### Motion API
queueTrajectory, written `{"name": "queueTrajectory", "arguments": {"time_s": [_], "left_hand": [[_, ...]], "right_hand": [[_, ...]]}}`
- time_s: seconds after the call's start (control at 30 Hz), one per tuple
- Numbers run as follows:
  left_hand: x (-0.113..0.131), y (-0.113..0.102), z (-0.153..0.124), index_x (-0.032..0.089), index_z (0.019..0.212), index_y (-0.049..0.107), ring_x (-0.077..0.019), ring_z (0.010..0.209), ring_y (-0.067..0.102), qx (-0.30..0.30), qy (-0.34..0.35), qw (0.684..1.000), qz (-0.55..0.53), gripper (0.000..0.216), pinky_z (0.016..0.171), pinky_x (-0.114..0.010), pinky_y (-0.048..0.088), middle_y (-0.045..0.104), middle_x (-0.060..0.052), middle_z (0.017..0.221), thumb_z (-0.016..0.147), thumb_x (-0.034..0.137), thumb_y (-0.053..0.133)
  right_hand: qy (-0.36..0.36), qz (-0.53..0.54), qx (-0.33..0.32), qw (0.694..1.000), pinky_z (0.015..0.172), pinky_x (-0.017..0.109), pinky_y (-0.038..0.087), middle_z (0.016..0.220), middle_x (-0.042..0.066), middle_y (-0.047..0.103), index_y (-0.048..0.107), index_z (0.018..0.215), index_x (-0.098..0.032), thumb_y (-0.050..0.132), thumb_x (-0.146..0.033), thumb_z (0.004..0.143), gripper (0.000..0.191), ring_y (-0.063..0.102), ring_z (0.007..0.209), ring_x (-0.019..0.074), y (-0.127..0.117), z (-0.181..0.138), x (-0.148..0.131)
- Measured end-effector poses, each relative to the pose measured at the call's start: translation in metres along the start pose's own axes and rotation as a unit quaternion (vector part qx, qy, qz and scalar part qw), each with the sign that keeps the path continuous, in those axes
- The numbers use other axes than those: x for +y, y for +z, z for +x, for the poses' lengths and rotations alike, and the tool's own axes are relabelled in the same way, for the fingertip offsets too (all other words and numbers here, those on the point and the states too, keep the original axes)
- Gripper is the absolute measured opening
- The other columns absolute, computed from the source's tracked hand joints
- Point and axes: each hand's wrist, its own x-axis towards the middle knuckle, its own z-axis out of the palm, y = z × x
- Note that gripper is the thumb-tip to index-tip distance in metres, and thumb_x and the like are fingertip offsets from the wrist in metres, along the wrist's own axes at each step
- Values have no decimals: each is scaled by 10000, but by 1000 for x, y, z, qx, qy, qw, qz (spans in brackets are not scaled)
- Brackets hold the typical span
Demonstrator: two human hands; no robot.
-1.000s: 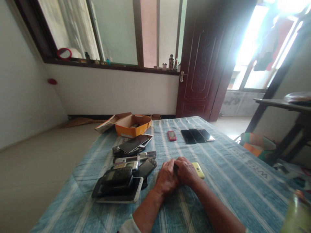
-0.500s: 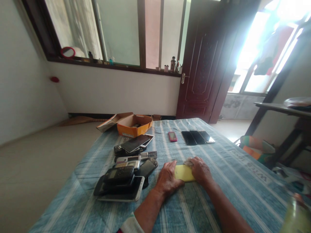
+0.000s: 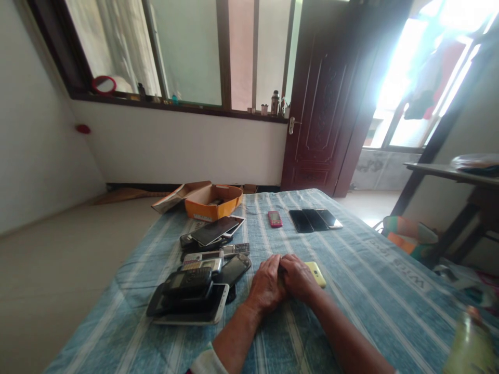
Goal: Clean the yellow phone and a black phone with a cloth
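Observation:
A yellow phone point(image 3: 316, 274) lies back side up on the bed or table cover, its right end with a small camera spot showing. My left hand point(image 3: 268, 284) is closed around its left end. Over the phone's left and middle part, my right hand point(image 3: 298, 276) rests with bent fingers, close against the left one. The whitish cloth or tissue seen under the right fingers earlier is hidden now. Left of my hands is a pile of old phones: a dark touchscreen phone point(image 3: 236, 270), a black keypad phone point(image 3: 189, 282) and a larger white-edged phone point(image 3: 218, 306) at the bottom.
An open orange box point(image 3: 212, 212) stands at the far left edge. Beyond my hands lie a pink keypad phone point(image 3: 275, 219) and a row of dark flat phones point(image 3: 313, 221). A bottle point(image 3: 470, 343) is at lower right. Blue striped cloth point(image 3: 351, 280) covers the surface.
My right hand has slid left along the yellow phone until it meets my left hand, uncovering the phone's right end. My left hand keeps its hold.

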Motion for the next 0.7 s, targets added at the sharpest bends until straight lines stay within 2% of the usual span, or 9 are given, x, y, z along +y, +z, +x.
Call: {"name": "queueTrajectory", "arguments": {"time_s": [0.23, 0.5, 0.7], "left_hand": [[8, -10, 0, 178, 1192, 533, -293, 1108, 534, -47, -24, 999, -8, 673, 967, -393, 447, 624, -85, 1163, 578, 315, 770], [7, -6, -1, 187, 1039, 573, -266, 1031, 547, -39, -27, 999, -3, 530, 875, -340, 456, 640, -57, 1038, 565, 315, 770], [8, -6, -1, 169, 1116, 567, -289, 1066, 548, -42, -36, 998, 6, 618, 919, -366, 457, 632, -88, 1088, 553, 325, 767]], "right_hand": [[53, -42, -4, 998, 756, 243, 363, 946, 35, 648, 675, 877, -215, 469, -92, 797, 253, 553, 920, 170, -12, -5, 11], [68, -55, 8, 996, 782, 236, 357, 950, 38, 653, 680, 902, -213, 448, -73, 790, 293, 553, 931, 170, -13, -10, 24], [102, -68, 33, 992, 777, 248, 356, 919, 48, 652, 672, 880, -201, 446, -87, 817, 261, 548, 919, 185, -10, -10, 29]]}}
